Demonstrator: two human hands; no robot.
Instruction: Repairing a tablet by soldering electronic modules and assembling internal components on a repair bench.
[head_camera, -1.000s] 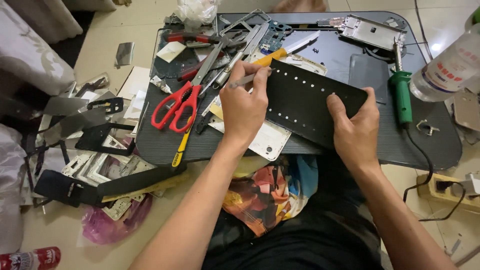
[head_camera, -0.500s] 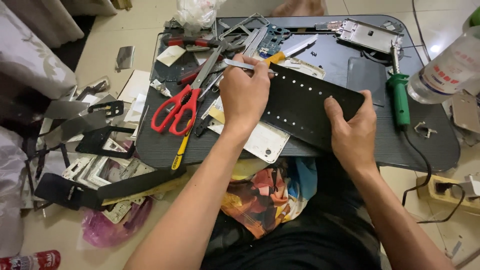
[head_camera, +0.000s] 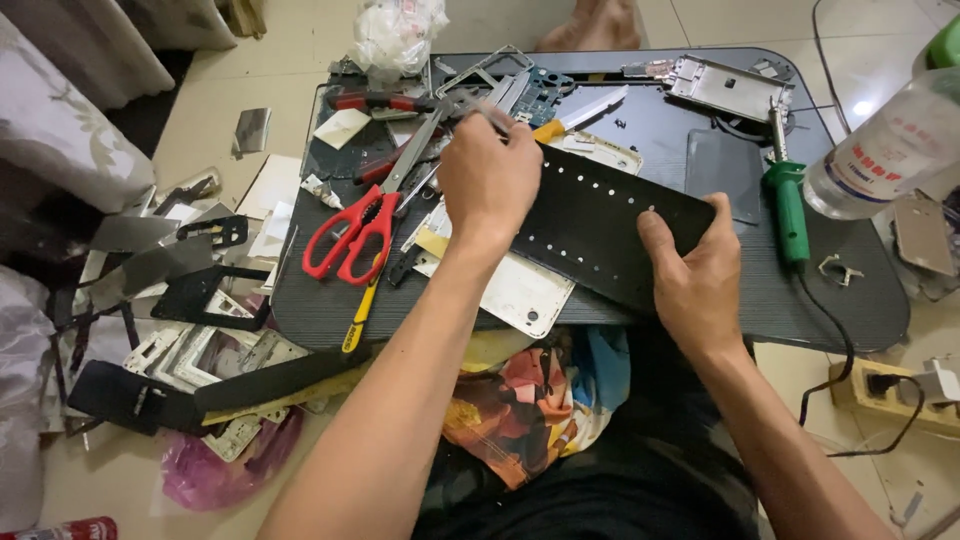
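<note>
Left hand (head_camera: 488, 175) pinches a thin metal tool at the perforated black strip's (head_camera: 610, 225) far-left end, mid-surface. Right hand (head_camera: 695, 265) clamps its near-right end. Advice: keep the strip pressed flat, clear of red scissors (head_camera: 350, 235).

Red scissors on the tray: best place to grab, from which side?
Take the red scissors by the handle loops, coming from the near left edge of the tray. The loops lie exposed there; the blades run up under clutter beside the left hand.
</note>
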